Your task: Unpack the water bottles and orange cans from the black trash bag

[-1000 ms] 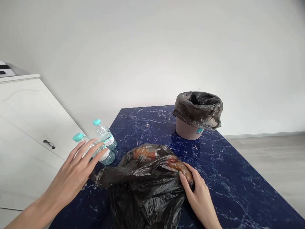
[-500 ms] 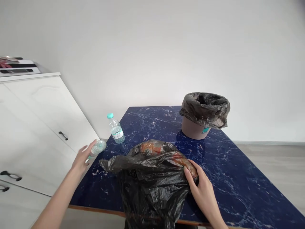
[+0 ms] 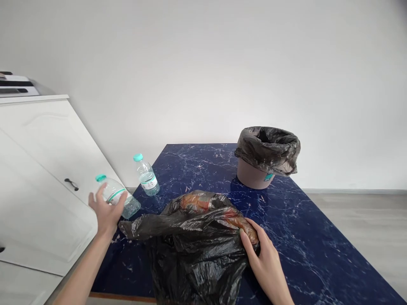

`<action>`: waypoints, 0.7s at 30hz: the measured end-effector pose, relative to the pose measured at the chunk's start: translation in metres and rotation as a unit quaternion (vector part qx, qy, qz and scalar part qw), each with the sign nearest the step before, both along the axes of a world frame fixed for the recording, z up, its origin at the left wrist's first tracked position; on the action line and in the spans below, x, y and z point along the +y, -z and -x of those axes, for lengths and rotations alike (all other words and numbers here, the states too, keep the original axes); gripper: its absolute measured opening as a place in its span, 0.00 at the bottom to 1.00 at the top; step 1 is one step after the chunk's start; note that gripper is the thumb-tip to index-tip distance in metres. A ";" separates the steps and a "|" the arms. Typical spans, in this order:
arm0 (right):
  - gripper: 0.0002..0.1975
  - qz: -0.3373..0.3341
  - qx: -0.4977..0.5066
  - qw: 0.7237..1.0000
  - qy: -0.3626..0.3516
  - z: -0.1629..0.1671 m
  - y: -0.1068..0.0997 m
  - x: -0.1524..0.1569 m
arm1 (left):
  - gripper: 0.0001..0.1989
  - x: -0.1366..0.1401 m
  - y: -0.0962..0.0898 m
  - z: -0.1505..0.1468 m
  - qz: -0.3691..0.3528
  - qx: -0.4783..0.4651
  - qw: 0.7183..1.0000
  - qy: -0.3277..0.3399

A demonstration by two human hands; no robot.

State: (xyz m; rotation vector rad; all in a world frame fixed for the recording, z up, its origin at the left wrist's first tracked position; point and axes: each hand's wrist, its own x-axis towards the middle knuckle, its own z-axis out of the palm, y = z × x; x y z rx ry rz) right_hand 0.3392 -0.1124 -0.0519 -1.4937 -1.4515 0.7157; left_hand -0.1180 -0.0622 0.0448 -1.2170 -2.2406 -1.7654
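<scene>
My left hand (image 3: 108, 207) has its thumb and fingers around a clear plastic water bottle (image 3: 116, 192) with a turquoise cap, which leans at the table's left edge. How firmly it grips is hard to see. Just beyond stands a second water bottle (image 3: 148, 180), upright and partly filled. A crumpled black plastic bag (image 3: 197, 250) lies across the near part of the table, with orange, red and brown shapes showing through its film. My right hand (image 3: 262, 254) grips the bag's right end, thumb and fingers around a brownish lump inside; what the lump is stays hidden.
A brown bin (image 3: 252, 173) lined with a black bag stands at the back right of the dark blue marbled table (image 3: 305, 237). White cabinets (image 3: 41, 169) with dark handles are at the left. A pale wall rises behind.
My left hand has turned the bottle from pointing its base at me to cap up, its base now at the table's edge. My right hand stays on the bag. The view shifted slightly.
</scene>
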 end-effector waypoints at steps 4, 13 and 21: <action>0.30 0.014 0.001 1.000 -0.004 -0.001 -0.001 0.000 | 0.58 -0.006 -0.012 -0.005 -0.078 -0.175 0.981 0.010; 0.31 0.028 0.005 1.000 -0.011 0.000 -0.004 -0.001 | 0.39 0.002 -0.005 -0.028 -0.060 -0.064 0.992 0.086; 0.30 0.016 0.003 1.000 -0.009 -0.002 -0.002 -0.001 | 0.43 0.028 0.020 -0.020 -0.040 -0.074 0.987 0.139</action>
